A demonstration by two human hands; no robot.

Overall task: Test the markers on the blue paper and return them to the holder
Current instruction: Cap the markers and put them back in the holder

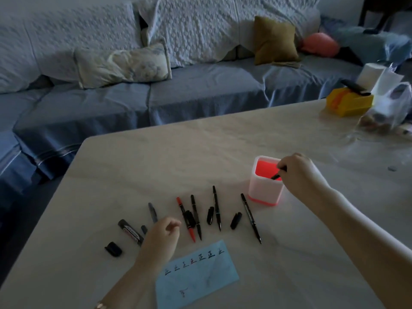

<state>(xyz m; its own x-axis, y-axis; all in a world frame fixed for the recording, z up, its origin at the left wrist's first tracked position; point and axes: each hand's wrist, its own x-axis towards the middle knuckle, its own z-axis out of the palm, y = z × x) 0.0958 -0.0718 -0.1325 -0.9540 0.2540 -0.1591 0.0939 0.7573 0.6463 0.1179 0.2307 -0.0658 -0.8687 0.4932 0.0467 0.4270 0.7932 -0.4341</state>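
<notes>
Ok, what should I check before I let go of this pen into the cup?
1. Right hand grips the black marker: ok.
2. Marker's lower end sits over the holder opening: ok.
3. Holder stands upright on the table: ok.
4. This marker has its cap on: cannot tell.
5. Blue paper shows test marks: ok.
6. Other markers back in the holder: not ok, they lie on the table with loose caps.
</notes>
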